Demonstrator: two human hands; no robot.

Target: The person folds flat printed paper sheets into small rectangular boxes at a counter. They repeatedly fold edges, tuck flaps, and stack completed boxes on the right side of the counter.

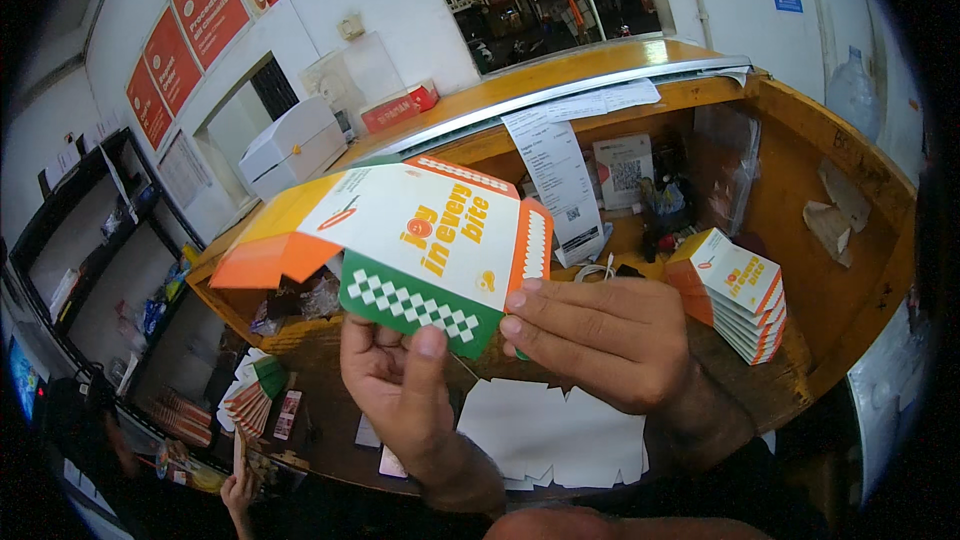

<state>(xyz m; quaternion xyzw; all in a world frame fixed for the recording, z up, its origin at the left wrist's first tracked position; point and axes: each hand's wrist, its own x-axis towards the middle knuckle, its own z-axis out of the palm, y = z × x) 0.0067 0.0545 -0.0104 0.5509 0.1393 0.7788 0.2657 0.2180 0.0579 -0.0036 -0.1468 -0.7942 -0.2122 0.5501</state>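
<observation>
Head view is showing a white, orange, yellow and green printed carton [410,225], which is hanging in the air above the wooden desk [770,380], its large white panel facing up and its flaps bending away at the creases. The left hand [400,370] is gripping the near green flap, thumb lying on the checkered face and fingers curling behind it, nearly closed on the card. The right hand [610,335] is keeping its fingers straight and together, tips touching the near right corner by the orange end flap; its thumb is hiding, so I cannot tell whether it is pinching. The carton is probably weighing very little and behaving like thin, springy card: stiff across the panels, giving easily along the creases. Its printed face is looking smooth, so it may be sliding a little under dry fingertips. Flap edges and crease lines are seeming the safest places for holding, since pressing mid-panel could be denting it. White flat sheets [555,430] are lying on the near side, while a stack of similar cartons [735,290] is standing to the right.
</observation>
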